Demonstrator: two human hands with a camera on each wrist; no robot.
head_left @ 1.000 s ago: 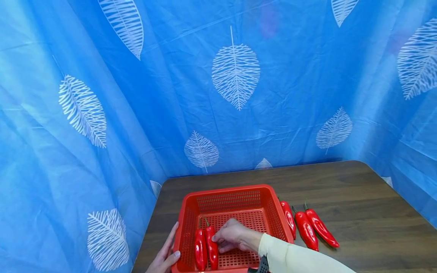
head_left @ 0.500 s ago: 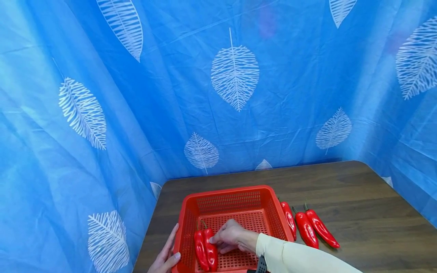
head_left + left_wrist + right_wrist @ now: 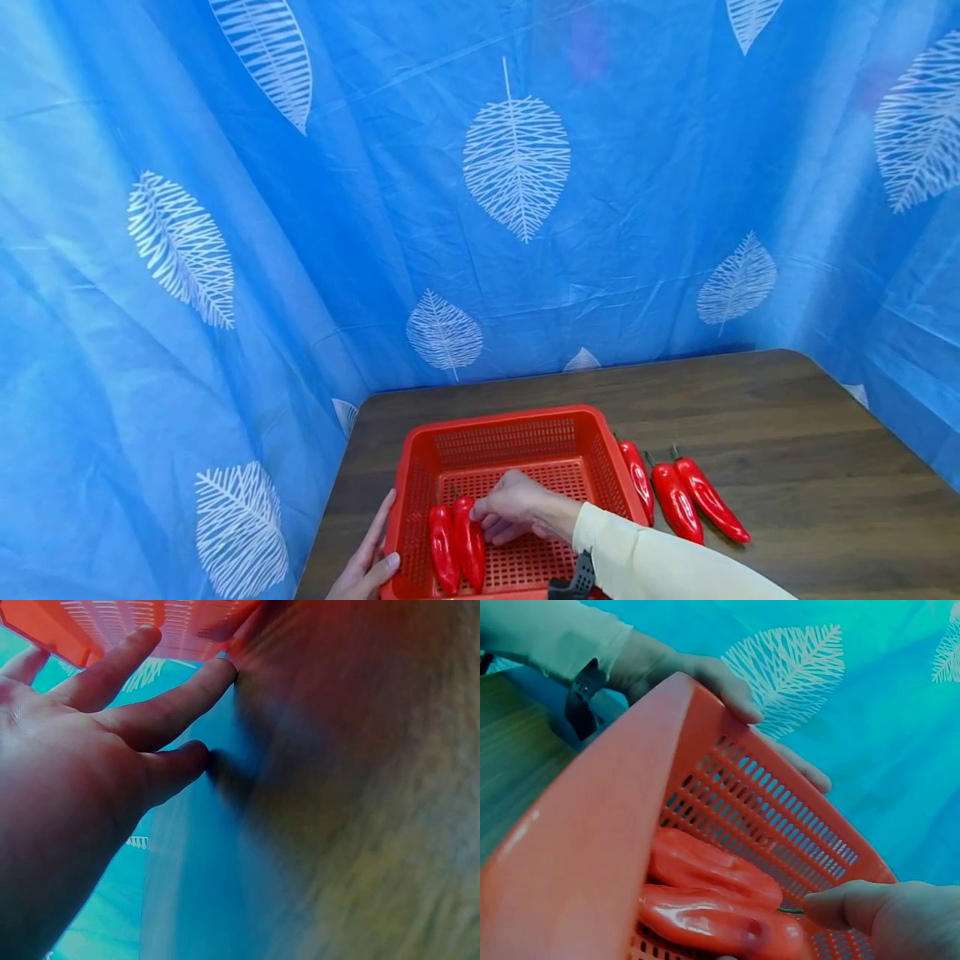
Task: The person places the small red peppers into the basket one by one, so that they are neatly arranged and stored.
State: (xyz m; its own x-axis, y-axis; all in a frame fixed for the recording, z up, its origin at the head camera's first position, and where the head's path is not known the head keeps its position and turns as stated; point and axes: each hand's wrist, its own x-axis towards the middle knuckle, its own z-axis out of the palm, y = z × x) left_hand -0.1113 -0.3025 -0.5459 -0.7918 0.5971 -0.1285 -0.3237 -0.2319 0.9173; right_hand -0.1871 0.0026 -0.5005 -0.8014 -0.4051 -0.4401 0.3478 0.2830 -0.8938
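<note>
A red plastic basket (image 3: 502,419) with slotted walls stands on the table. Inside, along its left part, lie two glossy red chili peppers, the left pepper (image 3: 443,552) and the right pepper (image 3: 471,550), side by side. My right hand (image 3: 517,510) reaches in with bent fingers and pinches the upper part of the right pepper; its fingertips are partly hidden. In the right wrist view the thumb (image 3: 847,904) is near a green stem (image 3: 790,910). My left hand (image 3: 366,560) rests with fairly straight fingers against the basket's outer left side, its thumb near the rim.
Three more red chili peppers lie on the dark wood table (image 3: 810,450) right of the basket: one pepper (image 3: 637,483) against the wall, another pepper (image 3: 677,505) and a third pepper (image 3: 711,502) beside it. A blue leaf-print curtain (image 3: 600,250) hangs behind.
The two peppers in the basket first leaned one way and closed together; now their lower ends have swung right, with a slight gap between them. My left hand stays at the basket's side.
</note>
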